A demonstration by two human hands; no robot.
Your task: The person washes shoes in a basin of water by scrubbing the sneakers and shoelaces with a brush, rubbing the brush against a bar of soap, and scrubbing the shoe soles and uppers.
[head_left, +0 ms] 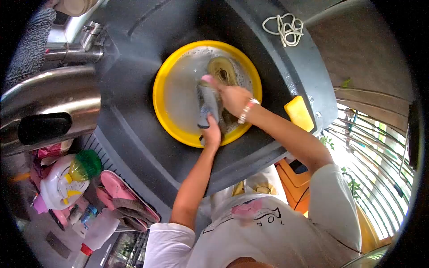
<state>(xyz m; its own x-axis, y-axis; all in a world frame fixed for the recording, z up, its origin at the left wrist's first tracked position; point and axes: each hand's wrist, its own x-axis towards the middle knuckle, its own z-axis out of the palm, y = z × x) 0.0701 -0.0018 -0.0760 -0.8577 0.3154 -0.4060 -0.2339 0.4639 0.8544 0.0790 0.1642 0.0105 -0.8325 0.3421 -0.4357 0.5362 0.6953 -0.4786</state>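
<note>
A yellow basin point(158, 96) of cloudy, sudsy water stands in a dark grey sink. Over the water, my left hand point(212, 133) grips one end of a grey shoe point(208, 103), its fingers wrapped round it. My right hand point(236, 99), smeared by motion and wearing a bracelet, is closed on a small pink thing point(207, 79) pressed at the shoe's far end; its kind is too blurred to tell. A second shoe point(222, 68), with an olive-tan rim and dark inside, lies in the water behind my right hand and is partly hidden.
White shoelaces point(286, 31) lie on the sink's upper right rim, and a yellow sponge point(299, 114) rests on the right ledge. At left are a steel cylinder point(53, 107), several plastic bottles point(65, 183) and pink slippers point(118, 187). A barred window point(375, 165) is at right.
</note>
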